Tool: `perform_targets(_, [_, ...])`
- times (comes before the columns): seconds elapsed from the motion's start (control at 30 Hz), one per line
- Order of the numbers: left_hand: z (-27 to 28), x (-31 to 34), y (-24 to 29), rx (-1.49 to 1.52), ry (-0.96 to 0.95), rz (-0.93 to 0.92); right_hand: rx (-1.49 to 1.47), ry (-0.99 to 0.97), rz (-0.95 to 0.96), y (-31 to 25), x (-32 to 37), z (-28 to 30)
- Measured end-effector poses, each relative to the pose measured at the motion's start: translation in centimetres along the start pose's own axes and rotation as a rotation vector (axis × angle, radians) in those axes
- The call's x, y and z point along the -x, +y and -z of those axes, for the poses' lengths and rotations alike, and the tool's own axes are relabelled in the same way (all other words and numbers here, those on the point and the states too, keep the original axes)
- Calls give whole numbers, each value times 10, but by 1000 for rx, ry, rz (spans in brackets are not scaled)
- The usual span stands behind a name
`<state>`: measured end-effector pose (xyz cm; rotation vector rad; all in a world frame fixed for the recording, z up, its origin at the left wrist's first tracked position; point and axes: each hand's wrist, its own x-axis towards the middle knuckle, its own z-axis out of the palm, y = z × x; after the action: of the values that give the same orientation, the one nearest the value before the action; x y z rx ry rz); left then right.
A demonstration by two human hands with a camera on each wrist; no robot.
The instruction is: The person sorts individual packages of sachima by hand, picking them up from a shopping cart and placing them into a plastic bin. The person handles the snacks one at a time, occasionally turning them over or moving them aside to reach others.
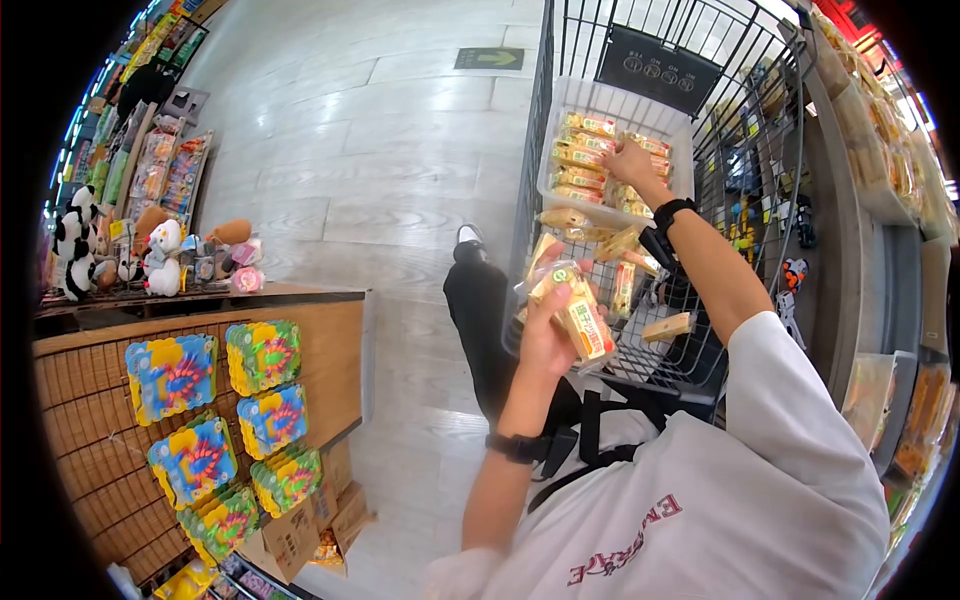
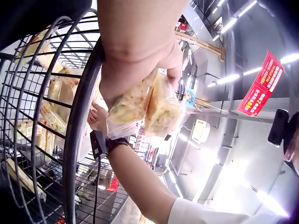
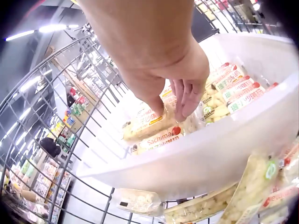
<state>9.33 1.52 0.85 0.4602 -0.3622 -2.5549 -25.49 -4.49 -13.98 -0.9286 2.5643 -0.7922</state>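
My left hand [image 1: 550,335] grips a couple of clear-wrapped sachima packets [image 1: 585,325] beside the cart's near rim. In the left wrist view, two pale wrapped blocks [image 2: 161,109] stick out below its fingers side by side. Inside the white plastic bin [image 3: 196,147], my right hand [image 3: 163,79] reaches down with thumb and fingertips pinching a sachima packet [image 3: 170,99] in the left row. Packets [image 1: 578,155] lie in two rows there, several per row, with red and green print. The palm hides part of the pinched packet.
The bin sits in a black wire shopping cart [image 1: 545,120]. Several loose packets [image 1: 623,288] lie on the cart's wire floor nearer the body. Shelves with more packaged food [image 1: 865,150] stand close on the right. A wooden display counter [image 1: 340,330] with plush toys stands left.
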Motion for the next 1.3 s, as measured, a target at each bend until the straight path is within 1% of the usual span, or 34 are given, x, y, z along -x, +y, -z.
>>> perform_targets(0.03, [-2,0,2,29,-1,-5,-4,-4,-1,0,2,-1])
perform_targets(0.1, [-2,1,2,58,-1,-8,293,61,139,-6,8,10])
perform_targets(0.13, [0,1,1,49,-12,-30,293,61,138,-15,10,19])
perform_targets(0.2, [2,-1,-2,40,-27,-46,297,-41,203,-36,14,41])
perform_targets(0.23, [3,-2,-3,40,-15,-74,298,-38,198,-53,20,58])
perform_targets(0.3, [6,-4,-5,42,-8,-101,-316,-625,28,-95,43,97])
perform_targets(0.33, [8,-6,-7,65,40,-125,-314,-621,28,-110,57,111])
perform_targets(0.37, [10,-7,-8,87,90,-150,-358,-781,112,-124,75,122])
perform_targets(0.4, [12,-8,-9,88,89,-149,-400,-942,197,-135,92,129])
perform_targets(0.43, [13,-9,-9,73,111,-160,-401,-942,196,-144,105,134])
perform_targets(0.5, [14,-9,-11,56,131,-167,-293,-1135,221,-156,128,138])
perform_targets(0.53, [14,-9,-12,37,123,-180,-295,-1133,220,-159,138,136])
perform_targets(0.6, [12,-9,-13,17,112,-193,-3,-1115,527,-165,154,134])
perform_targets(0.63, [11,-10,-14,18,133,-209,-2,-1114,529,-165,160,132])
perform_targets(0.7, [10,-10,-14,20,156,-224,51,-963,656,-162,170,127])
perform_targets(0.77, [9,-10,-12,-33,206,-200,16,-926,652,-158,175,126])
perform_targets(0.9, [8,-11,-12,-56,222,-214,-74,-831,635,-153,183,126])
perform_targets(0.93, [9,-11,-12,-36,231,-193,-72,-829,634,-152,182,127])
perform_targets(1.0, [9,-11,-12,-16,239,-170,-39,-762,616,-148,178,126])
perform_targets(1.03, [8,-11,-13,-27,247,-127,-38,-763,616,-145,175,125])
perform_targets(1.07, [8,-11,-12,-38,255,-85,-14,-596,621,-140,168,123])
perform_targets(1.1, [7,-10,-11,-37,257,-88,8,-430,625,-135,158,120])
perform_targets(1.13, [4,-9,-10,-35,289,-43,7,-433,627,-127,144,113])
perform_targets(1.17, [3,-8,-9,-35,319,3,7,-291,596,-117,125,103])
perform_targets(1.2, [6,-8,-10,-36,321,0,7,-150,562,-108,108,93])
perform_targets(1.23, [12,-9,-11,-38,261,-10,3,-150,563,-101,94,85])
perform_targets(1.27, [15,-9,-11,-40,202,-19,132,-128,518,-96,82,77])
perform_targets(1.3, [13,-9,-10,-43,205,-21,261,-105,471,-94,75,72])
